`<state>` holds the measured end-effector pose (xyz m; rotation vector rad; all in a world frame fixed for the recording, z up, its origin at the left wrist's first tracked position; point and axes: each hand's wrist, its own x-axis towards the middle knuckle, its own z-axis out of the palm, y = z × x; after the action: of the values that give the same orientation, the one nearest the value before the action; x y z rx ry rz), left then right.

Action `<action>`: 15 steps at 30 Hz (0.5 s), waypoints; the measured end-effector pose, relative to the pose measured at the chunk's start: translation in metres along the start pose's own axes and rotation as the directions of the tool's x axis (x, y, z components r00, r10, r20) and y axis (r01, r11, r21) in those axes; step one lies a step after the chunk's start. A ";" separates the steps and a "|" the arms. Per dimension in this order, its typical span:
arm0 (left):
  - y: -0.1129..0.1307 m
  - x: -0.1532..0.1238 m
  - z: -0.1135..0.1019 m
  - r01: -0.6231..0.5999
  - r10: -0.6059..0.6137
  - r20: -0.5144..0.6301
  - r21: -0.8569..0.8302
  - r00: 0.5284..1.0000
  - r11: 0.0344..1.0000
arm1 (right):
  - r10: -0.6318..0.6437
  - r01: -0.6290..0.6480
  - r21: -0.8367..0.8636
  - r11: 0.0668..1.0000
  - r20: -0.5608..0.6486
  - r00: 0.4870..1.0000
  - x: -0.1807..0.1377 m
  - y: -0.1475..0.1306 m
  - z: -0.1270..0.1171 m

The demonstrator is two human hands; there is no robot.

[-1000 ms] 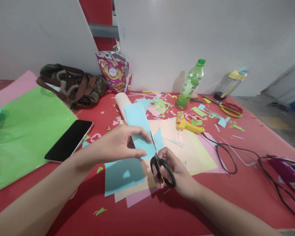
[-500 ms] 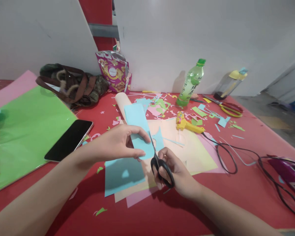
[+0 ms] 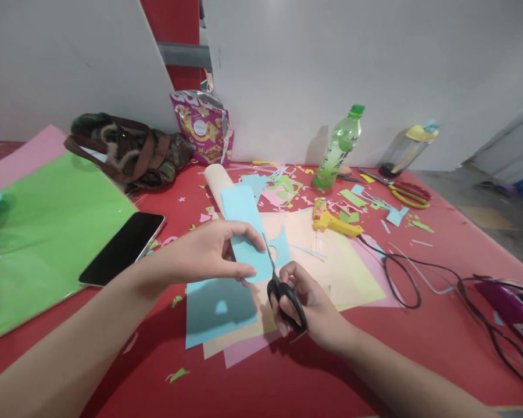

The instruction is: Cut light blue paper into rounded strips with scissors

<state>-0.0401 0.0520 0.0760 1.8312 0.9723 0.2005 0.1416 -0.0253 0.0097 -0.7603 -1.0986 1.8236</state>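
My left hand [image 3: 209, 252] pinches a light blue paper strip [image 3: 244, 223] and holds it up over the red table [image 3: 375, 348]. My right hand [image 3: 307, 302] grips black-handled scissors [image 3: 283, 293]; their blades point up into the strip's right edge. Beneath both hands lies a stack of blue, cream, yellow and pink sheets [image 3: 331, 267].
A black phone [image 3: 122, 248] rests on a green sheet [image 3: 47, 226] at left, with a bag [image 3: 126, 151] and snack pouch [image 3: 203, 125] behind. A yellow glue gun [image 3: 331, 220] with black cable [image 3: 418, 284], a green bottle [image 3: 337, 148], another bottle [image 3: 407, 150], red-yellow scissors [image 3: 407, 191] and paper scraps lie further off.
The scissors have worked a little further up the blue strip's right edge. My left hand keeps the strip nearly in place.
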 end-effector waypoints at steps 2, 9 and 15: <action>-0.002 0.001 0.000 -0.002 0.002 -0.004 0.013 1.000 1.000 | 0.001 -0.001 -0.005 1.000 -0.007 1.000 0.001 0.000 0.000; 0.000 0.002 0.000 -0.011 0.012 -0.016 0.040 1.000 0.999 | -0.012 0.011 0.018 1.000 0.054 0.998 0.000 0.001 -0.001; 0.000 0.001 -0.001 0.005 -0.004 -0.004 0.054 1.000 0.999 | -0.021 0.019 0.026 0.999 0.088 0.996 -0.001 -0.002 -0.002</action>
<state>-0.0395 0.0534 0.0761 1.8778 0.9929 0.1768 0.1444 -0.0252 0.0107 -0.6575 -1.1339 1.8657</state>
